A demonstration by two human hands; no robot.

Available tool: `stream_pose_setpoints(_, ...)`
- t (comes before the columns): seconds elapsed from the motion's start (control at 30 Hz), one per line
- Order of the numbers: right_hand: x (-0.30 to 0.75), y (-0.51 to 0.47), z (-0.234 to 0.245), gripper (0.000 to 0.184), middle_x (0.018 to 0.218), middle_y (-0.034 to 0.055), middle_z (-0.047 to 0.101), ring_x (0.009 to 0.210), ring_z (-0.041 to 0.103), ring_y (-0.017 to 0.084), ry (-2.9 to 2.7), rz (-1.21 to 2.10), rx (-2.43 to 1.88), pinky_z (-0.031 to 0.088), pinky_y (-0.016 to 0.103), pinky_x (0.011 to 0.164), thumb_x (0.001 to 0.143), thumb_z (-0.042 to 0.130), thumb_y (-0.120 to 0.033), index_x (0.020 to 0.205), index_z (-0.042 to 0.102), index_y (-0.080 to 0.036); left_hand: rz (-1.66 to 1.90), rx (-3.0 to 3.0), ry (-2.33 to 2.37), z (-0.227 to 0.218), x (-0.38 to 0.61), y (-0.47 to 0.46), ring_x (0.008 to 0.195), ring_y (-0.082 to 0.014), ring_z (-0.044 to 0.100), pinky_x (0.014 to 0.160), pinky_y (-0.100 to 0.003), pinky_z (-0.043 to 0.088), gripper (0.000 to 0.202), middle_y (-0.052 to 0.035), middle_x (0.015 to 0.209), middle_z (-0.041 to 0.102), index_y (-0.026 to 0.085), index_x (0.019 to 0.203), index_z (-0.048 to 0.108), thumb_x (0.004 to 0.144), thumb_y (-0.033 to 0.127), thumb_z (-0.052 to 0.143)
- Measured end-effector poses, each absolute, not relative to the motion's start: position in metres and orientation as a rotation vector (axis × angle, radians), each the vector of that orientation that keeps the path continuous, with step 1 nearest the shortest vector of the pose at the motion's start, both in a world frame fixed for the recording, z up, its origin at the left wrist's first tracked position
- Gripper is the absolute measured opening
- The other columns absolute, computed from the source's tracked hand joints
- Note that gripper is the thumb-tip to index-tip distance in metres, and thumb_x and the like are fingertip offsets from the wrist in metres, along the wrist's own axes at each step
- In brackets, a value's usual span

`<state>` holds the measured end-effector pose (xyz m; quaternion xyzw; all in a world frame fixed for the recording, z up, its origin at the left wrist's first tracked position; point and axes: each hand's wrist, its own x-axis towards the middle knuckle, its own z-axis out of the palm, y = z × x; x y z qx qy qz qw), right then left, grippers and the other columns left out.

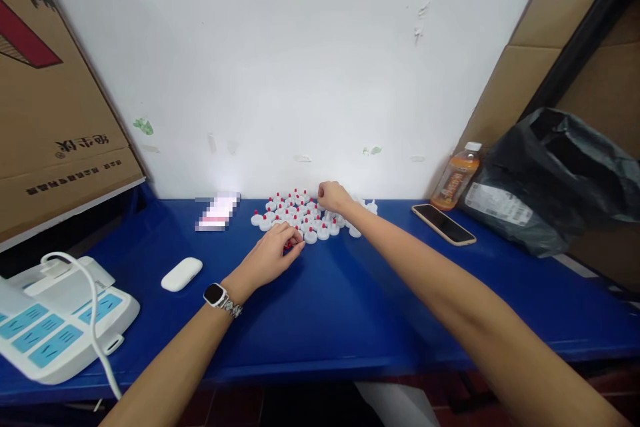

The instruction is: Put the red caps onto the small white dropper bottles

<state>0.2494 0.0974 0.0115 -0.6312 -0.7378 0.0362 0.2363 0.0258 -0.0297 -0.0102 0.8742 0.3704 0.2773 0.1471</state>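
Observation:
A cluster of white nozzle caps (299,217), most with small red tips, stands on the blue table near the wall. My left hand (274,252), with a watch (216,295) on its wrist, is at the cluster's front left edge. Its fingers curl over several small red tips (289,246) that show beneath them. Over the right part of the cluster is my right hand (334,196), its fingers pinched together; what they hold is hidden. Beside it, several white caps without red tips (371,205) stand partly behind my right forearm.
To the left are a power strip (65,320) with a white cable, a white earbud case (182,274) and a blurred phone-like object (219,212). A phone (444,224), an orange drink bottle (455,177) and a dark plastic bag (545,180) lie right. Cardboard boxes flank both sides.

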Motion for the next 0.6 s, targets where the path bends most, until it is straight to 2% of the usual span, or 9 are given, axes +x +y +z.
stream_pose_setpoints(0.17, 0.245, 0.100, 0.010, 0.013, 0.088, 0.0056, 0.075, 0.079, 0.066, 0.016, -2.034, 0.190, -1.700, 0.045, 0.022, 0.069, 0.080, 0.063, -0.015, 0.088, 0.073, -0.018, 0.778, 2.513, 1.080, -0.010, 0.026, -0.031, 0.094, -0.0216, 0.056, 0.088, -0.040, 0.047, 0.025, -0.0052, 0.095, 0.061, 0.021, 0.093, 0.062, 0.100, 0.040, 0.047)
stream_pose_setpoints(0.3, 0.253, 0.091, 0.017, 0.020, 0.089, 0.0062, 0.075, 0.080, 0.066, 0.017, -1.994, 0.165, -1.687, 0.046, 0.026, 0.075, 0.087, 0.058, -0.024, 0.100, 0.073, -0.018, 0.792, 2.513, 1.069, -0.009, 0.025, -0.031, 0.095, -0.0219, 0.057, 0.088, -0.040, 0.047, 0.026, -0.0053, 0.095, 0.062, 0.022, 0.093, 0.062, 0.100, 0.041, 0.046)
stream_pose_setpoints(0.47, 0.276, 0.071, 0.019, 0.007, 0.081, 0.0052, 0.074, 0.084, 0.066, 0.022, -2.068, 0.115, -1.695, 0.043, 0.035, 0.089, 0.079, 0.069, -0.025, 0.081, 0.073, -0.020, 0.814, 2.507, 1.043, -0.009, 0.025, -0.030, 0.095, -0.0223, 0.058, 0.088, -0.039, 0.048, 0.026, -0.0057, 0.095, 0.063, 0.022, 0.092, 0.063, 0.099, 0.041, 0.047)
stream_pose_setpoints(0.53, 0.282, 0.065, 0.018, 0.002, 0.078, 0.0040, 0.074, 0.082, 0.066, 0.021, -2.102, 0.122, -1.701, 0.043, 0.035, 0.090, 0.076, 0.071, -0.021, 0.075, 0.073, -0.020, 0.804, 2.502, 1.049, -0.009, 0.025, -0.030, 0.096, -0.0223, 0.058, 0.088, -0.039, 0.048, 0.025, -0.0055, 0.095, 0.063, 0.022, 0.092, 0.063, 0.099, 0.041, 0.048)
stream_pose_setpoints(0.6, 0.283, 0.060, 0.018, 0.006, 0.079, 0.0041, 0.075, 0.080, 0.066, 0.020, -2.103, 0.133, -1.702, 0.043, 0.033, 0.087, 0.077, 0.069, -0.016, 0.074, 0.073, -0.020, 0.800, 2.497, 1.059, -0.010, 0.025, -0.029, 0.096, -0.0221, 0.058, 0.088, -0.039, 0.048, 0.025, -0.0055, 0.096, 0.063, 0.022, 0.092, 0.063, 0.099, 0.041, 0.048)
